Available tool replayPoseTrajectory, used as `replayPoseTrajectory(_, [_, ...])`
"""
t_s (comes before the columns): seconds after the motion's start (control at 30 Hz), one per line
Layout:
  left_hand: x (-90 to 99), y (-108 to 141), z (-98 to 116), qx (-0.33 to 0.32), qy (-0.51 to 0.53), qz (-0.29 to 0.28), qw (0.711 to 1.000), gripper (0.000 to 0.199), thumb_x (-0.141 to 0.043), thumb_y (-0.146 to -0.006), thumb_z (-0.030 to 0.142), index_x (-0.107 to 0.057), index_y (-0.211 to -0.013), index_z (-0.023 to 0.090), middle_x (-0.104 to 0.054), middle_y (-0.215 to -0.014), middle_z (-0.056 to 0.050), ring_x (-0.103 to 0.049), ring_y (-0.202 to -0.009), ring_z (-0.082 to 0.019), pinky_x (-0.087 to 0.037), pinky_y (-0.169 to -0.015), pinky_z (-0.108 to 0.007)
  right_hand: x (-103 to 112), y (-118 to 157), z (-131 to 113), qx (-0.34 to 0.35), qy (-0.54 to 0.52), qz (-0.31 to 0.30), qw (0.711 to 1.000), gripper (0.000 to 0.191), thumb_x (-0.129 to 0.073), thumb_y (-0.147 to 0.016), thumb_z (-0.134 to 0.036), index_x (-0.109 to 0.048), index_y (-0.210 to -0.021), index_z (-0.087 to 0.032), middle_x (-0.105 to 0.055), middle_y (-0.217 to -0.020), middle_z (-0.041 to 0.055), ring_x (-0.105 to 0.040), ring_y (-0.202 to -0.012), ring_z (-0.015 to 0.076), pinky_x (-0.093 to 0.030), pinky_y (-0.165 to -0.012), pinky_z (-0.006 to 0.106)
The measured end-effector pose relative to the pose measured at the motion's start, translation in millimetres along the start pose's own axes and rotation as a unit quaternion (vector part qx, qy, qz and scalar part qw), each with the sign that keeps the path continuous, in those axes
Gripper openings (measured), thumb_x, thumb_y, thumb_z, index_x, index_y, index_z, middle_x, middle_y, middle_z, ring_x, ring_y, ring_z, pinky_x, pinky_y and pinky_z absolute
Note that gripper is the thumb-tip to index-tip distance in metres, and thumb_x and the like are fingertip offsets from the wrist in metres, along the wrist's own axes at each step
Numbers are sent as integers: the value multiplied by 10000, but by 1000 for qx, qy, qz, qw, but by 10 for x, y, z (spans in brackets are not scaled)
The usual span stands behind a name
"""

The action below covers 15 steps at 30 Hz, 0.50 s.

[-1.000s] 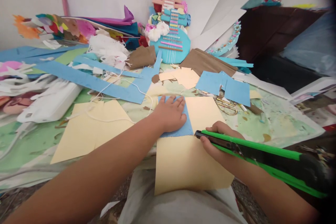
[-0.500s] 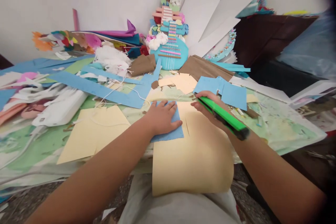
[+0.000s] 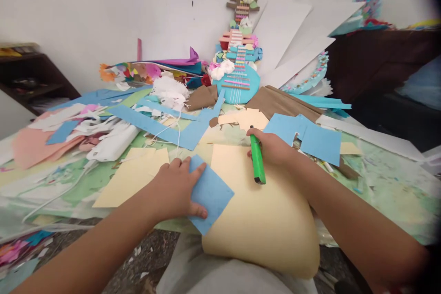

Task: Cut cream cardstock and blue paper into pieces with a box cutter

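My left hand (image 3: 177, 188) lies on a small blue paper piece (image 3: 215, 193), its fingers spread and thumb apart. This piece is turned at an angle over the left edge of a large cream sheet (image 3: 262, 220), which curves down over the table's front edge toward my lap. Above the cream sheet, my right hand (image 3: 272, 147) is closed around a green cutter-like tool (image 3: 257, 158), whose lower end points toward me. Whether a blade shows on the tool, I cannot tell.
Blue paper (image 3: 320, 140) lies right of centre, cream paper (image 3: 127, 183) at left. A white power strip (image 3: 112, 144) with a cable rests farther left. Brown paper (image 3: 282, 103) and a turquoise guitar-shaped craft (image 3: 243, 85) stand or lie at the back.
My left hand and the small blue piece have moved left and nearer me, the piece now turned. The green tool has swung from slanting right to nearly upright in my right hand.
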State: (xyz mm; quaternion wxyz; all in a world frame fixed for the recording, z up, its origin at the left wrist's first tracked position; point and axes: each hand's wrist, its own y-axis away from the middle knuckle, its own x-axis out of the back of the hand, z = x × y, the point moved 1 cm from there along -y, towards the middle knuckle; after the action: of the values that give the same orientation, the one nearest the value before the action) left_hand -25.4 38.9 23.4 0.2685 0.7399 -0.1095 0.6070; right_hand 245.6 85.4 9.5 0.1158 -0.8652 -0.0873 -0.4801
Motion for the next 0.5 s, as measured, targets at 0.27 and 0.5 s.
replayPoseTrajectory(0.27, [-60,136,-4,116,110,27,987,1022,-563,-575,640,-196,-1395,154,-519,-1098,-176,-482,-1011,-336,-395,-802,-400,78,-20,51,-5,-140,1,990,380,-504,-637,-165,-490,-996,-289,-564,-676,-45,-531,-592,135,-418,-565,247])
replayPoseTrajectory(0.5, [-81,-61,-156,191,109,61,974,688,-462,-589,711,-577,-950,136,-541,-1017,-186,-476,-988,-360,-407,-744,-431,226,12,-45,-51,-239,40,969,402,-577,-596,-223,-457,-979,-243,-519,-626,-70,-472,-509,93,-376,-489,206])
